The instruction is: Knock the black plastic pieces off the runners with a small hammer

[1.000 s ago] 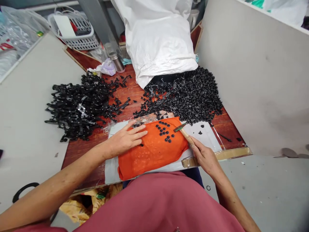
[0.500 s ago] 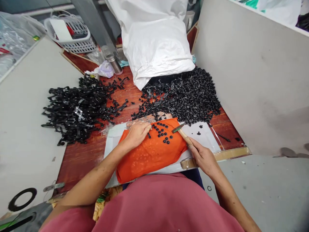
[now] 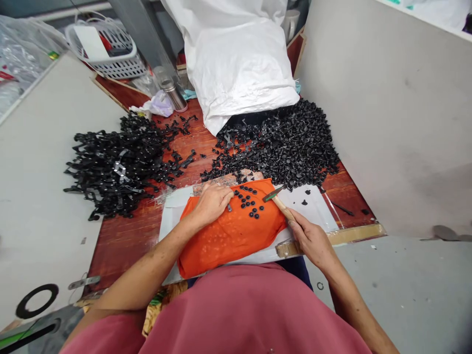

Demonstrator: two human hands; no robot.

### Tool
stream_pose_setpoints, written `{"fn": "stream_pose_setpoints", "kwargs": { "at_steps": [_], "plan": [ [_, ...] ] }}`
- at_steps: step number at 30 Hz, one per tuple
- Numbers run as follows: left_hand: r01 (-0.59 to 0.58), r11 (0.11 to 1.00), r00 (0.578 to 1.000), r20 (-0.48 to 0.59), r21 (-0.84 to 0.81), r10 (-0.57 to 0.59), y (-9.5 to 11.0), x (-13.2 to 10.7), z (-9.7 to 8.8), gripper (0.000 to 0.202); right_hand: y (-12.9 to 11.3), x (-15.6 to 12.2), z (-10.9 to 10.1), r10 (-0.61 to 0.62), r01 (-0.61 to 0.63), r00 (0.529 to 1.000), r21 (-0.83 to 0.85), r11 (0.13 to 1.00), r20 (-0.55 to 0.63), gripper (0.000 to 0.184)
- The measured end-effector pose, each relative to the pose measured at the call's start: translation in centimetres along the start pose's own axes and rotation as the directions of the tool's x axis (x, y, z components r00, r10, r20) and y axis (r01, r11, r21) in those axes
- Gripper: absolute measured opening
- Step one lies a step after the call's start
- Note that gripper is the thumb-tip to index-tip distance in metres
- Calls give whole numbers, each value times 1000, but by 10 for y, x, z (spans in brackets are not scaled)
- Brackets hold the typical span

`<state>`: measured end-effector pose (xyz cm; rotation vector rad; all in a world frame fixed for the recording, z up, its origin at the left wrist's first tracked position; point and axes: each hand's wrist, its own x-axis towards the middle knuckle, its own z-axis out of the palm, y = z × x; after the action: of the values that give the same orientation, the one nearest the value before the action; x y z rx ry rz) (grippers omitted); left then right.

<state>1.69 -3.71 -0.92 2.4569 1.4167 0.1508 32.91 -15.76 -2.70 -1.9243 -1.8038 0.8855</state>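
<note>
We see the left hand (image 3: pixel 212 202) resting on a crumpled orange cloth (image 3: pixel 228 241). Its fingers are bent, and their tips press down near the cloth's far edge, just beside a scatter of small black round plastic caps (image 3: pixel 251 202). Whether a cap is pinched between those tips we cannot tell. The right hand (image 3: pixel 313 239) is closed around the wooden handle of a small hammer with a green-and-black head (image 3: pixel 277 197). The head sits at the cloth's far right corner, close to the caps. The cloth lies on a white flat sheet (image 3: pixel 319 209) at the near edge of a red-brown wooden bench top (image 3: pixel 121 241), and a few loose caps lie on the sheet's bare right part.

Beyond the sheet, toward the bench top's far right corner, we find a big heap of black round-headed plastic parts (image 3: pixel 295 142), its far side under a white woven sack (image 3: pixel 236 54). Along the left edge sprawls a tangled pile of black plastic strips (image 3: pixel 114 164). At the far left corner stand a white plastic basket (image 3: pixel 106 51) and a metal flask (image 3: pixel 172 92), well apart from both hands. A grey upright panel (image 3: pixel 387 108) borders the bench top's right edge
</note>
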Motion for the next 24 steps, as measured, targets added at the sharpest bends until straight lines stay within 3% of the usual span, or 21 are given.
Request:
{"fn": "stream_pose_setpoints", "kwargs": {
  "at_steps": [4,9,14,19,24],
  "plan": [
    [25,999,999,19,35,-25,3,3,-4,40,-9,-1,-6,-40,39,998,-39,999,-38,48],
    [38,997,995,93,62,-43,5,8,-12,41,-43,11,-16,-166,162,986,-117,980,-22,48],
    [64,998,989,133,11,-65,1,8,-12,39,-73,33,-4,-288,283,958,-179,942,-3,51],
    [23,1000,987,158,2,-23,3,7,-14,40,-78,43,10,-324,324,944,-315,892,54,54],
    [49,998,976,212,41,-56,11,5,-14,41,-77,43,3,-316,324,946,-292,900,75,53]
  ]
}}
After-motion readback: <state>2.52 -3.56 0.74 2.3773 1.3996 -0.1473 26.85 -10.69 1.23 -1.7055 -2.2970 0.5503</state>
